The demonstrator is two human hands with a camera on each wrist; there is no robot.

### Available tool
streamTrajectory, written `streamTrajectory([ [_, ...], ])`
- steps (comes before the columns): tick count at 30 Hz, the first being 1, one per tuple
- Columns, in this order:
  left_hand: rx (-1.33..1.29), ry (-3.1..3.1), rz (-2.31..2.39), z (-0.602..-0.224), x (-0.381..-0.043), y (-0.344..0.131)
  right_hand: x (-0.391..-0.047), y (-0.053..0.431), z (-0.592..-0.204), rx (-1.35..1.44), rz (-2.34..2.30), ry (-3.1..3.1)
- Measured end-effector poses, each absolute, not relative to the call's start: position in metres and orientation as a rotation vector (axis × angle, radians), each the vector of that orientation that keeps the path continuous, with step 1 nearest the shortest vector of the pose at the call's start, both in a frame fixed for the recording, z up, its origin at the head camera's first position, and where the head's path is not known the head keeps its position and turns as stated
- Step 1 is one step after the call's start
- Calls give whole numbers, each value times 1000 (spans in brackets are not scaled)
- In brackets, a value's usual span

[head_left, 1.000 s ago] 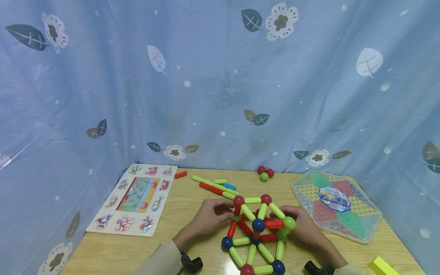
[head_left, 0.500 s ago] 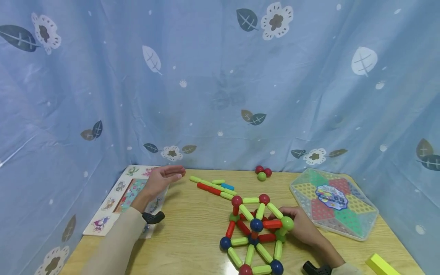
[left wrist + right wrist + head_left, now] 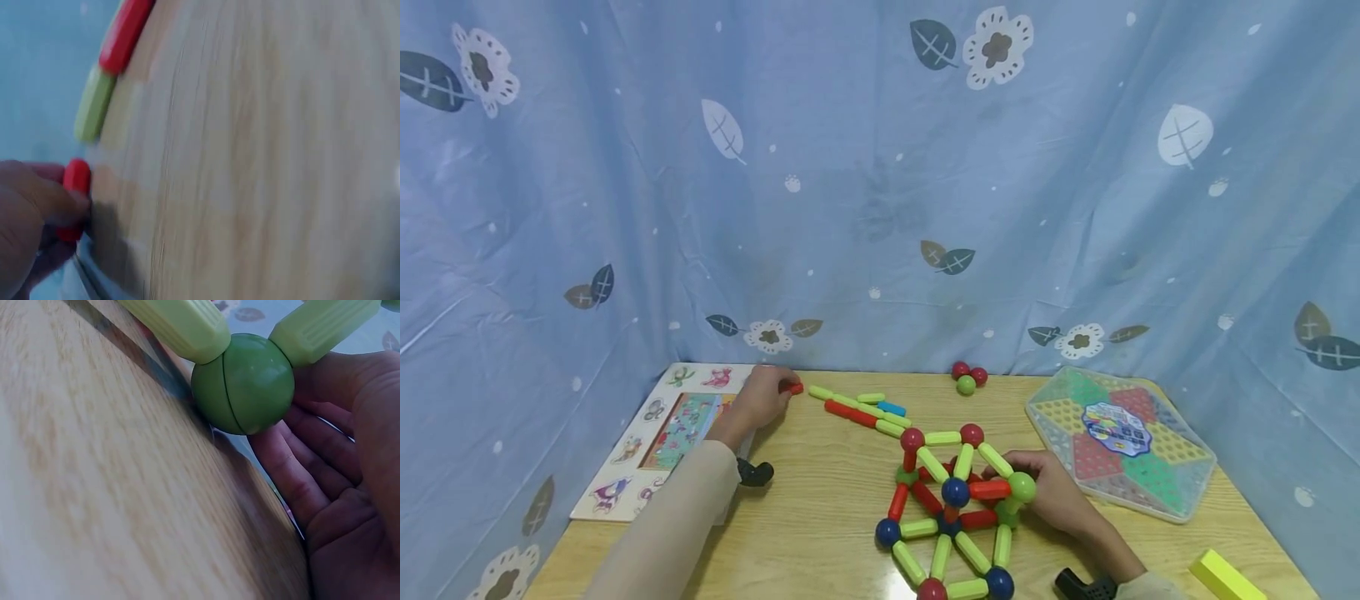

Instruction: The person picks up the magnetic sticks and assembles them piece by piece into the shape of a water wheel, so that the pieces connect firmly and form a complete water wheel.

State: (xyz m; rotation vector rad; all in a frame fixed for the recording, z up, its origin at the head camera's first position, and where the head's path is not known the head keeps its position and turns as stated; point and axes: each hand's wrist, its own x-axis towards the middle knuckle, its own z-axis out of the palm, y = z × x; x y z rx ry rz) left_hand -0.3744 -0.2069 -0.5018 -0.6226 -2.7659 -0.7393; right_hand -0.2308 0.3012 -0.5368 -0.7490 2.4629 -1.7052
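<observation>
At the back left of the table, my left hand (image 3: 762, 395) pinches a red rod (image 3: 77, 178) between thumb and fingers. A ball-and-rod frame (image 3: 942, 527) of red and light-green rods with red, blue and green balls stands at the front middle. My right hand (image 3: 1047, 492) holds it at its right side, the fingers partly hidden behind it. In the right wrist view, the fingers and thumb lie around a green ball (image 3: 244, 384) joined to two light-green rods.
Several loose rods (image 3: 857, 413) lie right of my left hand. Two red balls and a green ball (image 3: 966, 385) sit farther back. A picture puzzle board (image 3: 598, 508) lies left, a hexagonal board-game case (image 3: 1150, 492) right, and a yellow block (image 3: 1225, 575) at the front right.
My left hand has left the frame, moved to the back left and taken hold of the red rod by the puzzle board. The right hand has stayed at the frame.
</observation>
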Motion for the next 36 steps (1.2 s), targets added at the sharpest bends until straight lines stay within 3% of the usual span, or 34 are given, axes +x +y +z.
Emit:
streamTrajectory([
  [4,-584,-2735,-995,-495,-345,-181,-231,301,-538,-771,-1718,2456],
  [10,-620,-2554,-1841,-477,-272,-137,-230,300,-535,-748,-1705,2467],
  [15,-724,-2417,-2223,-478,-221,-104,-229,300,-534,-738,-1703,2485],
  [23,-856,-2408,-2221,-510,-180,-76,-229,300,-535,-737,-1702,2472],
  [36,-880,-2464,-1797,-525,-174,-77,-228,298,-530,-723,-1638,2522],
])
